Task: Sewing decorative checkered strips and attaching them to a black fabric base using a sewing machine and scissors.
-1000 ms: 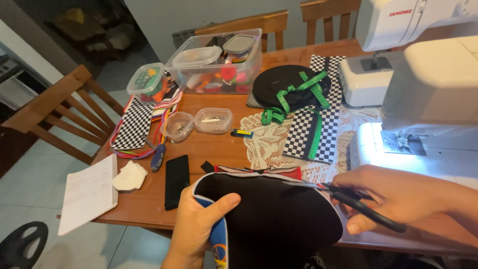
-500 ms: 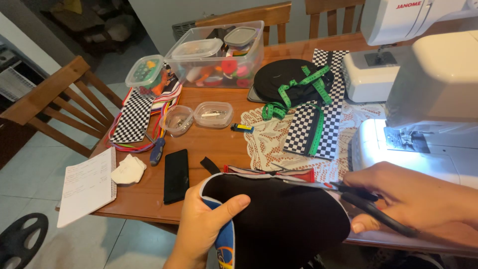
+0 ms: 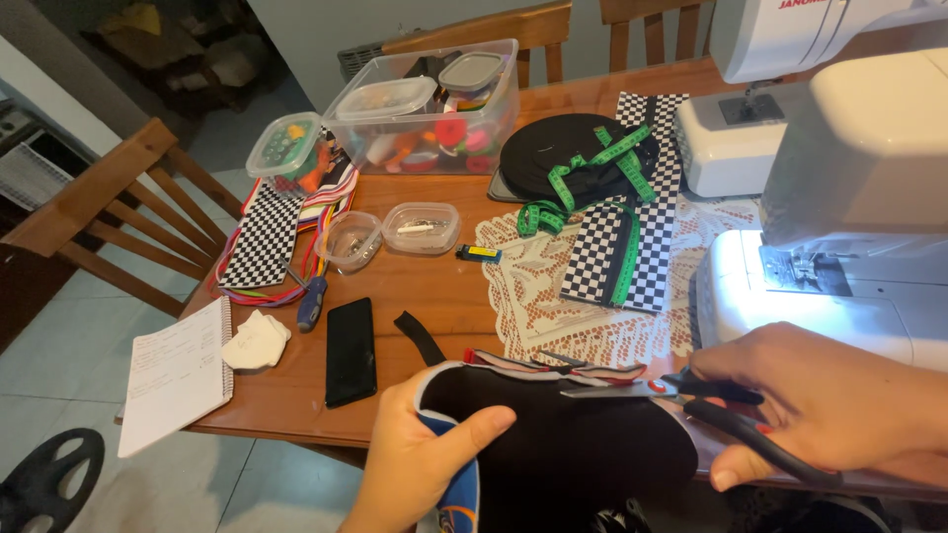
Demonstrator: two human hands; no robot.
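the left hand [image 3: 420,464] comes up from the bottom edge with the wrist low, thumb laid flat across the top of a black fabric piece [image 3: 563,449] and the fingers tucked under it, so the hand is closed on the cloth. the right hand [image 3: 820,410] reaches in from the right, curled around the black handles of scissors [image 3: 681,395] — gripping them, with the blades nearly closed. the scissors lie almost level, tips pointing left along the fabric's upper edge, where a red-and-white striped trim [image 3: 563,363] shows. the fabric hangs over the near edge of the wooden table [image 3: 434,296], its long axis running left to right, a blue patterned edge beside the left thumb. just left of it lie a black strap [image 3: 420,336], a dark phone [image 3: 350,350], a screwdriver [image 3: 312,301], a white scrap [image 3: 255,341] and a notebook [image 3: 176,375]. beyond the scissors are a lace doily [image 3: 553,286], a checkered cloth [image 3: 632,247] with a green tape measure [image 3: 583,178], small clear tubs [image 3: 420,227] and a big clear box [image 3: 425,109]. a white sewing machine [image 3: 849,207] stands close behind the right hand, its lamp lit.
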